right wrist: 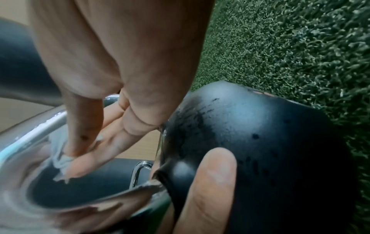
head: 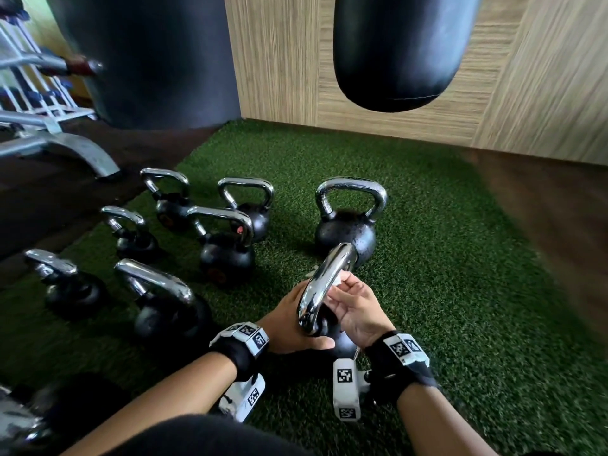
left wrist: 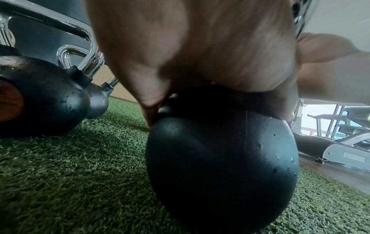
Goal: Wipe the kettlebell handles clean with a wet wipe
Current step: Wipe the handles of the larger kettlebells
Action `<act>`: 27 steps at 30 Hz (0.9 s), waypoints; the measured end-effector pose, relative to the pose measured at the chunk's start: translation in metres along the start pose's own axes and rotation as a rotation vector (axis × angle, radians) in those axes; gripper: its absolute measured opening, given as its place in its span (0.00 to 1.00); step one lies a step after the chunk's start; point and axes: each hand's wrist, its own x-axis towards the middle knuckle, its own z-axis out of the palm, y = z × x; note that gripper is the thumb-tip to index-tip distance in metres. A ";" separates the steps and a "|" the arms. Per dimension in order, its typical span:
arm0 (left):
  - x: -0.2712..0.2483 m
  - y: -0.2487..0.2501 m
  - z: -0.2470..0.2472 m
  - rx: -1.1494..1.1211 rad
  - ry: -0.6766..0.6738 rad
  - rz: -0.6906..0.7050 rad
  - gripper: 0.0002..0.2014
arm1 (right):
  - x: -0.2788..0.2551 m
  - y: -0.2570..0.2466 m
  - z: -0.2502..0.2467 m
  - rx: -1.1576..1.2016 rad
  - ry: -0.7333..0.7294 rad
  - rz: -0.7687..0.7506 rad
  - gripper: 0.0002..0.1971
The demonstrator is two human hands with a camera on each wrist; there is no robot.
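A black kettlebell (left wrist: pixel 222 158) with a chrome handle (head: pixel 324 284) stands on the green turf in front of me. My left hand (head: pixel 291 327) grips its body just under the handle, thumb (right wrist: pixel 208 186) laid across the black ball (right wrist: pixel 270 142). My right hand (head: pixel 353 304) pinches a small white wet wipe (head: pixel 337 279) against the inner side of the handle; in the right wrist view the wipe (right wrist: pixel 60 159) sits crumpled between thumb and fingers on the chrome bar. Several other kettlebells (head: pixel 227 245) stand to the left, and one (head: pixel 347 222) just behind.
A hanging black punch bag (head: pixel 398 51) is above the far turf, and a large dark bag (head: pixel 148 57) stands at the back left. A weight rack (head: pixel 42 103) is far left. Wood-panel walls enclose the corner. Treadmills (left wrist: pixel 344 134) show at the right.
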 end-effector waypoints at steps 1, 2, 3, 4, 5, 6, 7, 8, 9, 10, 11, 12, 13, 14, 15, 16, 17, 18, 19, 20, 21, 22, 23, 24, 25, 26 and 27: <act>0.002 0.001 0.000 0.013 0.002 0.067 0.53 | 0.000 0.001 0.000 -0.013 0.005 -0.016 0.14; 0.004 0.003 0.001 0.020 0.005 0.107 0.51 | 0.001 0.001 0.000 -0.036 0.009 -0.030 0.15; 0.005 0.003 0.001 0.021 0.009 0.125 0.49 | 0.003 0.002 -0.001 -0.064 0.016 -0.055 0.15; 0.006 0.002 0.001 0.026 0.016 0.132 0.49 | 0.005 0.002 0.000 -0.099 0.047 -0.092 0.15; 0.005 0.000 0.002 0.031 0.027 0.134 0.51 | 0.009 0.002 -0.001 -0.123 0.096 -0.136 0.16; 0.002 -0.002 0.002 0.030 0.031 0.090 0.55 | 0.013 0.000 -0.002 -0.159 0.154 -0.175 0.17; 0.000 -0.003 0.002 0.019 0.038 0.032 0.58 | 0.017 -0.002 -0.003 -0.188 0.205 -0.211 0.18; -0.002 -0.004 0.002 0.022 0.027 -0.016 0.60 | 0.019 -0.004 -0.004 -0.234 0.244 -0.248 0.19; -0.002 -0.003 0.001 0.027 0.008 -0.026 0.60 | 0.020 -0.005 -0.004 -0.288 0.277 -0.280 0.19; -0.001 -0.001 0.000 0.043 -0.007 0.009 0.57 | 0.020 -0.006 -0.004 -0.359 0.305 -0.307 0.17; 0.001 0.001 0.000 0.057 -0.016 0.060 0.54 | 0.020 -0.006 -0.006 -0.423 0.333 -0.333 0.16; 0.001 0.004 0.000 0.064 -0.019 0.105 0.53 | 0.019 -0.005 -0.007 -0.496 0.381 -0.349 0.16; 0.001 0.005 0.000 0.043 -0.010 0.120 0.54 | 0.020 -0.004 -0.008 -0.567 0.431 -0.365 0.15; 0.002 0.006 0.000 0.031 0.000 0.116 0.55 | 0.022 -0.006 -0.009 -0.656 0.499 -0.386 0.14; 0.002 0.005 -0.001 0.033 0.004 0.118 0.56 | 0.024 -0.009 -0.010 -0.745 0.569 -0.419 0.14; 0.002 0.005 0.000 0.044 0.005 0.113 0.57 | 0.025 -0.013 -0.011 -0.848 0.628 -0.450 0.13; 0.002 0.004 0.000 0.051 0.006 0.105 0.57 | 0.027 -0.017 -0.011 -0.945 0.664 -0.480 0.13; 0.002 0.004 0.002 0.055 0.009 0.098 0.58 | 0.028 -0.019 -0.010 -1.017 0.684 -0.494 0.13; 0.001 0.003 0.002 0.054 0.009 0.085 0.58 | 0.029 -0.021 -0.010 -1.066 0.699 -0.500 0.12; 0.000 0.003 0.001 0.043 0.014 0.051 0.59 | 0.030 -0.022 -0.009 -1.102 0.716 -0.491 0.12; -0.001 0.003 0.001 0.031 0.018 0.007 0.60 | 0.031 -0.022 -0.009 -1.128 0.731 -0.475 0.11; -0.002 0.002 0.001 0.029 0.016 -0.013 0.60 | 0.032 -0.021 -0.009 -1.143 0.744 -0.449 0.11; -0.001 0.001 0.001 0.034 0.013 0.007 0.60 | 0.034 -0.021 -0.010 -1.155 0.754 -0.413 0.11; 0.000 0.000 0.001 0.044 0.005 0.046 0.59 | 0.036 -0.020 -0.010 -1.162 0.766 -0.368 0.11; 0.001 -0.001 0.001 0.049 -0.005 0.073 0.59 | 0.037 -0.019 -0.011 -1.167 0.782 -0.326 0.11; 0.002 0.000 0.002 0.044 -0.013 0.081 0.59 | 0.039 -0.019 -0.011 -1.174 0.802 -0.291 0.12; 0.002 0.000 0.002 0.033 -0.014 0.078 0.58 | 0.040 -0.020 -0.011 -1.185 0.820 -0.264 0.13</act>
